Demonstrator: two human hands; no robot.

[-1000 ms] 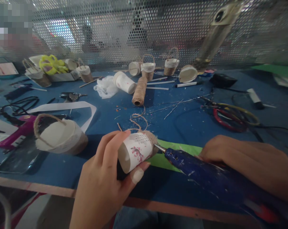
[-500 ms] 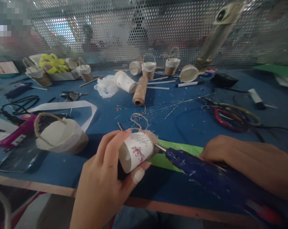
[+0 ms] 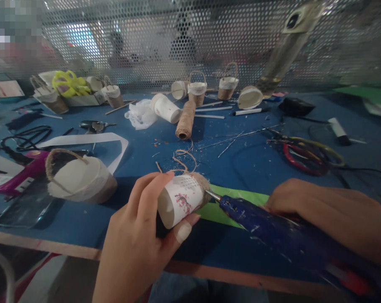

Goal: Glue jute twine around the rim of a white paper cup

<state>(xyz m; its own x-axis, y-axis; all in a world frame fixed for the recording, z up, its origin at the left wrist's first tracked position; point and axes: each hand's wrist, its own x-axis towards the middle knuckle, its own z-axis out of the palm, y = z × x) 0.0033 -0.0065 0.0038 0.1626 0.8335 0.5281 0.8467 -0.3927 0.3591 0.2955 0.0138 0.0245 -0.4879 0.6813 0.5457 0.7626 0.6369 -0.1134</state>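
My left hand (image 3: 136,229) is wrapped round a white paper cup (image 3: 186,200) printed with pink blossoms, tipped on its side with its mouth toward me. Brown twine is wound round the cup's base, and a loose strand (image 3: 190,158) runs from there to the twine roll (image 3: 186,120). A blue glue gun (image 3: 272,231) points left, its metal nozzle at the twine-wrapped end. Behind the gun, my right hand (image 3: 316,206) is closed on it, fingers partly hidden. Green paper (image 3: 223,212) lies beneath the cup and nozzle.
On the left stand a twine-handled basket (image 3: 83,181) and a magenta glue gun (image 3: 26,170). Red-handled scissors (image 3: 304,158) lie at right. Small baskets (image 3: 197,90), stacked cups (image 3: 165,108) and a marker (image 3: 249,112) sit near the perforated metal screen (image 3: 146,50).
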